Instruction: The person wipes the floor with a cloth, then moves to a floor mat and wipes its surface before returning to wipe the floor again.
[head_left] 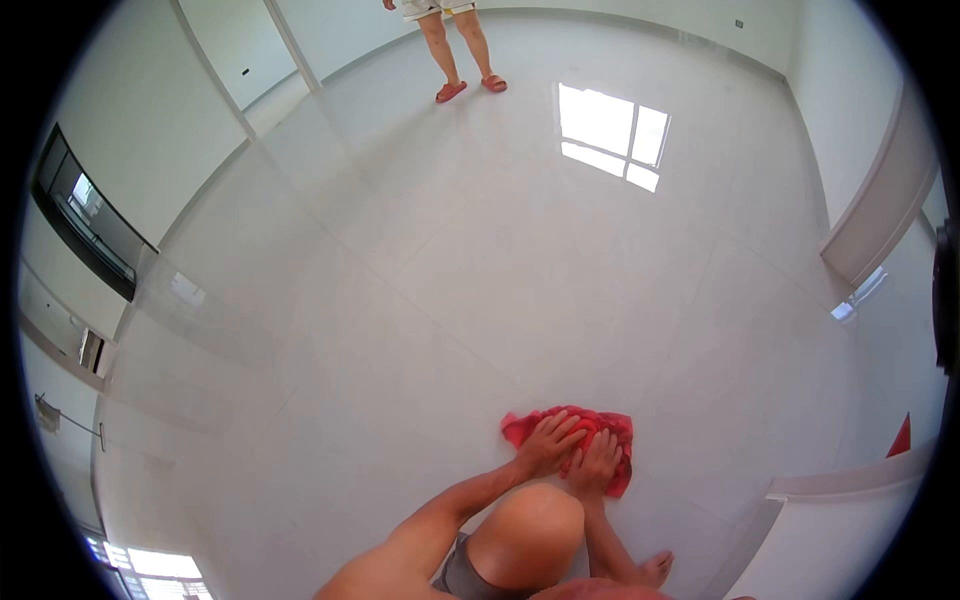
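Note:
A crumpled red cloth [618,432] lies on the glossy light floor tiles [430,300], close in front of my bent knee [535,525]. On its left part rests my left hand [552,443], palm down with the fingers stretched over the fabric. My right hand [596,465] presses on the cloth just beside it, fingers also laid out flat. Both hands are on top of the cloth, and their palms are hidden.
Another person in red slippers [452,92] stands at the far side. A white wall corner [800,510] is near on my right, with a doorway frame [870,220] beyond. A dark-framed opening [95,220] is at the left. Window light reflects off the floor.

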